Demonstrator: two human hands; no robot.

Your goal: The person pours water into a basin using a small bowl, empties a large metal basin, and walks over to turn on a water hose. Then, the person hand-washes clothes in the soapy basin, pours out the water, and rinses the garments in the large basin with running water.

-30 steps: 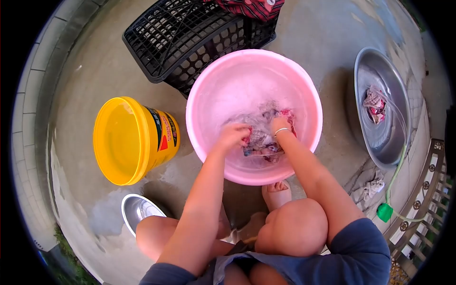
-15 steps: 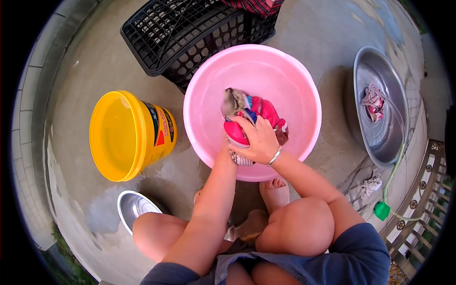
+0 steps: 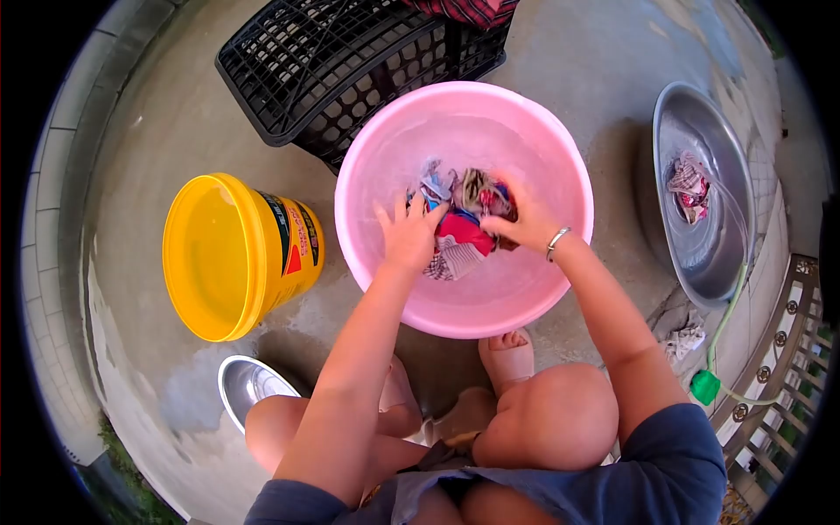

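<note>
Because the right hand (image 3: pixel 527 224)'s fingertips blur, I can't tell their grip; the left hand (image 3: pixel 409 238)'s fingers splay against crumpled pink, striped cloth (image 3: pixel 462 237).

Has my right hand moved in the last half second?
Yes. Your right hand has shifted toward the right rim of the pink basin and slightly toward its far side.

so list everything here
basin: 1, pink, centre
clothes: 1 bundle, multicoloured, in basin
crate: 1, black, top
plaid cloth: 1, red, on crate
bucket: 1, yellow, left
bowl: 1, silver, lower left
tub: 1, grey, right
smaller bundle: 1, pinkish, in tub
hose: 1, green, right
fitting: 1, green, on hose
rag: 1, whitish, below tub
railing: 1, brown, right
tiles: several, grey, left
floor: 1, grey, throughout
bracelet: 1, silver, right wrist
hands: 2, bare, at clothes
sleeves: 2, blue, bottom
legs: 2, bare, bottom
</note>
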